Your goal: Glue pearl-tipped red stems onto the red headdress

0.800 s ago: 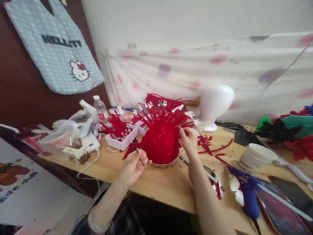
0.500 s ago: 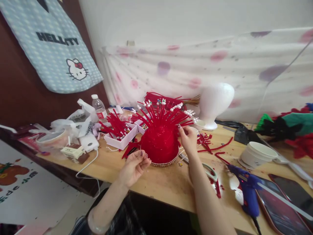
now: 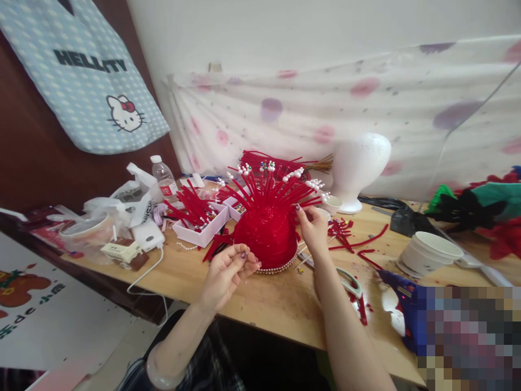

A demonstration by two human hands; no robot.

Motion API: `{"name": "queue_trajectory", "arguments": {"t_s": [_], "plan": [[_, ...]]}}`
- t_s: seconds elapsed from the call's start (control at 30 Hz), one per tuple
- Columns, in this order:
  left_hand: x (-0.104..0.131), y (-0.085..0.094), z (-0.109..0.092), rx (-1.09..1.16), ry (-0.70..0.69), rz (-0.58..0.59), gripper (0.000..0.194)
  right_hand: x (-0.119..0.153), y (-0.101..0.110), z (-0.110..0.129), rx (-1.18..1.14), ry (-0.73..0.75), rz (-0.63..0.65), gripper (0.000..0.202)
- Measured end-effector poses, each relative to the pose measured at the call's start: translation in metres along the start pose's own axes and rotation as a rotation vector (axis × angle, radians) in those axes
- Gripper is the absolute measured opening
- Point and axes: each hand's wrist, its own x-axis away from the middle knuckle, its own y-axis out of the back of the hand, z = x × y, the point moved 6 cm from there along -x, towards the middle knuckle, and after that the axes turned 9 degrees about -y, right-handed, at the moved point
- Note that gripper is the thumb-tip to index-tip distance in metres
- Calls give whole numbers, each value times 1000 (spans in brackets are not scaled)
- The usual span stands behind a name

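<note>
A red dome-shaped headpiece [image 3: 264, 239] stands on the table, trimmed with a beaded chain [image 3: 280, 269] along its bottom edge. Red fuzzy stems [image 3: 262, 193] fan out from its top, several tipped with white pearl beads [image 3: 295, 174]. My left hand [image 3: 228, 274] is closed in a pinch before the dome's lower left; what lies between the fingertips is too small to name. My right hand [image 3: 314, 231] is closed, thumb and finger pinched at the dome's right side beneath the lowest stems.
Lilac boxes [image 3: 203, 236] with stems and beads sit left. A white foam head [image 3: 358, 171] stands behind, right. Scissors [image 3: 350, 282], a blue glue gun [image 3: 407, 309], paper cups [image 3: 431, 252] and red scraps lie right. A white power bank [image 3: 148, 236] trails a cable. The lower right corner is pixelated.
My left hand has turned slightly and shifted a little right and up, its fingers still pinched. My right hand stays at the dome's side.
</note>
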Motion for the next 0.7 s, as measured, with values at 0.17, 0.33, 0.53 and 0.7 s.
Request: {"name": "queue_trajectory", "arguments": {"t_s": [0.17,0.33,0.53,0.7], "plan": [[-1,0,1,-18,-28,25,31,0,-1,-1,-6,2,8,32],[0,-2,-1,-48,-30,28,31,0,-1,-2,-12,-1,12,32],[-1,-4,3,-54,9,14,36,-1,-2,-5,-17,-2,19,32],[0,-4,6,-60,23,11,37,-1,-3,-6,-16,-5,12,31]]}}
